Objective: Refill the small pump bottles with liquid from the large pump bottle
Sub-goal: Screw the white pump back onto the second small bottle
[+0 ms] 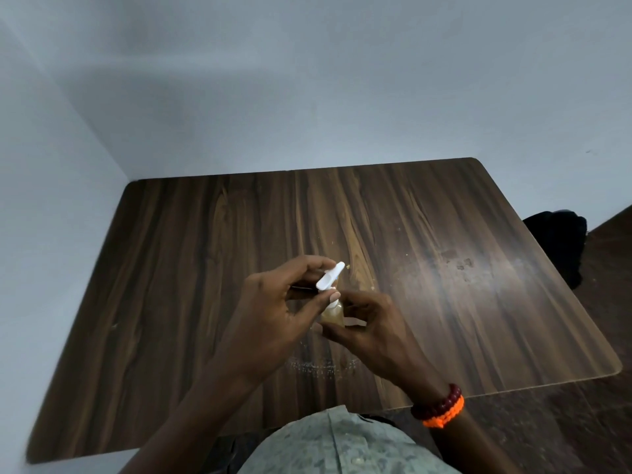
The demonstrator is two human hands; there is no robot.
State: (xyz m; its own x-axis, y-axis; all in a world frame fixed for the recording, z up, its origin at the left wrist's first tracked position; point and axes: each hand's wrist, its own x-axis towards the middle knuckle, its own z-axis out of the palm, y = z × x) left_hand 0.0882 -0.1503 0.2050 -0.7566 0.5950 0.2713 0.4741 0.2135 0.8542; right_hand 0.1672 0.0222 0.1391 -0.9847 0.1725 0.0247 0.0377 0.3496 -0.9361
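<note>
I hold one small pump bottle above the middle of the wooden table. Its clear body shows amber liquid and it carries a white pump head. My right hand wraps around the bottle's body from the right. My left hand pinches the white pump head from the left, thumb near the neck. Fingers hide most of the bottle. No large pump bottle or other small bottles are in view.
Pale smears and crumbs mark the table's middle and right. A dark bag or chair sits beyond the right edge. Grey walls close in behind and on the left. Red and orange bracelets circle my right wrist.
</note>
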